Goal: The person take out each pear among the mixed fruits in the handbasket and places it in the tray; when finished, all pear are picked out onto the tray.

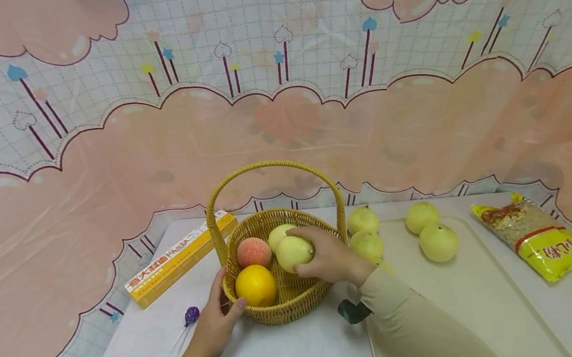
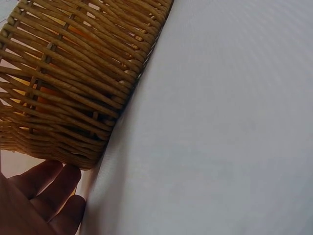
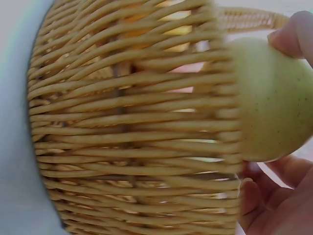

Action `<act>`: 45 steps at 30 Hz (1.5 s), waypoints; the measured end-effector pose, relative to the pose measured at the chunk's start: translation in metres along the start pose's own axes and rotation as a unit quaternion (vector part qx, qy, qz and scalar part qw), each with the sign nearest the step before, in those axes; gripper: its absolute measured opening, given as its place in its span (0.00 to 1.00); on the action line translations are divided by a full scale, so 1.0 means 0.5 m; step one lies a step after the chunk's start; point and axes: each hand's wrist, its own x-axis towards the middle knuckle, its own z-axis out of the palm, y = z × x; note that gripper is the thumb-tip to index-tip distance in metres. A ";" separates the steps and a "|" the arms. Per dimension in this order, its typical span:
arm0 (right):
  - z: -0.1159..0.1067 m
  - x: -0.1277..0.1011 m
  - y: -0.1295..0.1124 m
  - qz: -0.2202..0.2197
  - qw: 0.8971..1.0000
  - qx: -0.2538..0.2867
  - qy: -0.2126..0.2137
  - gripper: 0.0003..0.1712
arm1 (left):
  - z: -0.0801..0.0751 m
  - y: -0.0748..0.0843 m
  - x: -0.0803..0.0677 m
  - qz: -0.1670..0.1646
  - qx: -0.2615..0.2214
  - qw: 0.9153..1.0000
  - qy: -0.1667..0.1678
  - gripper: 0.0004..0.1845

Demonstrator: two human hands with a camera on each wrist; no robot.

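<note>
A woven wicker basket (image 1: 281, 313) with a tall handle stands on the white table. Inside lie an orange (image 1: 255, 285), a peach (image 1: 253, 251) and a pale pear (image 1: 279, 234). My right hand (image 1: 327, 255) grips another yellow-green pear (image 1: 294, 252) over the basket's inside; the right wrist view shows that pear (image 3: 274, 98) above the basket's wall (image 3: 132, 137) with my fingers curled round it. My left hand (image 1: 213, 324) rests with straight fingers against the basket's left side, and its fingers (image 2: 49, 188) touch the wicker base (image 2: 73, 98).
A beige tray (image 1: 472, 298) on the right bears several more pears (image 1: 437, 242). A yellow snack bag (image 1: 545, 236) lies at the far right. A yellow box (image 1: 180, 259) and a purple lollipop (image 1: 190, 316) lie left of the basket. A pink patterned cloth hangs behind.
</note>
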 end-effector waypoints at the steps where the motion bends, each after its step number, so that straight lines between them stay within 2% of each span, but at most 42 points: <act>1: -0.005 -0.002 -0.004 -0.006 1.000 0.000 0.001 0.37 | 0.000 0.001 0.000 0.000 0.001 1.000 -0.001 0.42; 10: -0.062 -0.032 -0.032 -0.022 1.000 -0.009 -0.016 0.37 | 0.001 0.002 0.001 -0.005 0.006 1.000 -0.004 0.42; 21: -0.115 -0.071 -0.031 -0.035 0.997 -0.065 -0.026 0.35 | 0.001 0.000 0.000 -0.008 0.008 1.000 -0.006 0.43; 26: -0.120 -0.084 -0.020 -0.023 0.997 -0.056 -0.040 0.35 | 0.001 -0.001 0.001 -0.004 0.007 1.000 -0.005 0.42; 33: -0.119 -0.090 -0.005 -0.029 0.998 -0.045 -0.042 0.35 | 0.002 -0.001 0.002 -0.003 0.004 1.000 -0.004 0.42; 40: -0.109 -0.090 -0.002 -0.021 0.998 0.000 -0.054 0.36 | 0.004 -0.006 0.002 0.007 0.008 1.000 0.003 0.42; 45: -0.092 -0.091 0.000 -0.021 0.999 0.009 -0.048 0.41 | 0.004 -0.007 0.001 0.011 0.011 1.000 0.006 0.42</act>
